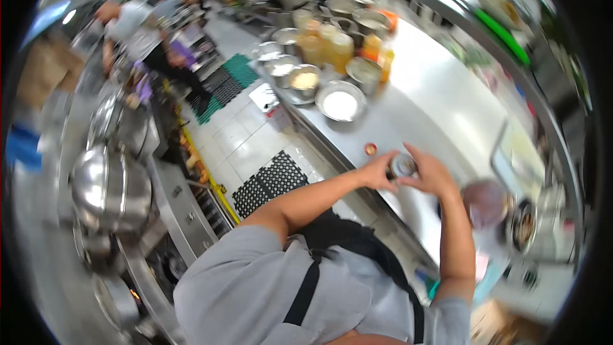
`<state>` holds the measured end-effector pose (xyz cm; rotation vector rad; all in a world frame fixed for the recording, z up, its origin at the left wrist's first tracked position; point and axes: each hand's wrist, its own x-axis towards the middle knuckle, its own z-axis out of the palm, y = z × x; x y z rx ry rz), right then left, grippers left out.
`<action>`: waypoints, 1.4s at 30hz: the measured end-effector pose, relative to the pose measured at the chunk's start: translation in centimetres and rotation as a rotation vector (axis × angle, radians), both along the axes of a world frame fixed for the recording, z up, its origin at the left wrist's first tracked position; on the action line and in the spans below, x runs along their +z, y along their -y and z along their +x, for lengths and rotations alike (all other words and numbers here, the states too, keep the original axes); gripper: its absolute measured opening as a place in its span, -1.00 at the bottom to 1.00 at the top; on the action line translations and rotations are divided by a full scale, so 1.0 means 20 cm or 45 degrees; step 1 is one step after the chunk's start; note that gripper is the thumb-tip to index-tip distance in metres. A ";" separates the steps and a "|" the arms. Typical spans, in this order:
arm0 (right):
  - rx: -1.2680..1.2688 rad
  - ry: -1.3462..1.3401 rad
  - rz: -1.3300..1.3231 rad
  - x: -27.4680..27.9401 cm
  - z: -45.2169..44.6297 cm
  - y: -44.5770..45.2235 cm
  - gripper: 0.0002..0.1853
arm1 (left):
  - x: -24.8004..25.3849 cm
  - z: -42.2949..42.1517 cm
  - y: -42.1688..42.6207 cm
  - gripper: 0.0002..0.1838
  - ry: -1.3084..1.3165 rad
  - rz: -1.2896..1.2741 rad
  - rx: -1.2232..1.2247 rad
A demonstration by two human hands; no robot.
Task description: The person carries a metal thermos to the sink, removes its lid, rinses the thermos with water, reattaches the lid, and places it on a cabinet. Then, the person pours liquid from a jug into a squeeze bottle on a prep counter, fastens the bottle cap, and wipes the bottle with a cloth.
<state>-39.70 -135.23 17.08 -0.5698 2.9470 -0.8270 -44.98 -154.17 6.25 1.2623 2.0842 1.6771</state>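
Over the steel counter (364,134), a small round jar (403,165) sits between my two hands, its round end toward me. My left hand (378,172) grips it from the left, fingers curled round its side. My right hand (435,174) holds the opposite side, with the thumb below and a finger raised above. What is inside the jar is too blurred to tell. A small red lid (370,149) lies on the counter just beyond my left hand.
Bowls of white powder (340,103) and yellowish food (304,80) stand beside several sauce bottles (340,51). A bag of dark reddish contents (485,203) is to my right. Behind me are large steel pots (110,185) at the stove. A person (137,32) works farther off.
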 end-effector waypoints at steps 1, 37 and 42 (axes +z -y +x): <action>-0.038 0.020 -0.023 -0.01 -0.03 0.01 -0.23 | 0.05 -0.03 0.00 -0.16 0.097 -0.051 0.019; -0.298 -0.331 0.198 -0.23 0.12 0.05 -0.14 | -0.11 0.01 -0.19 -0.05 0.336 -0.058 -0.129; -0.282 -0.142 0.248 -0.14 0.15 0.01 -0.20 | -0.15 -0.01 -0.19 -0.06 0.309 -0.235 -0.002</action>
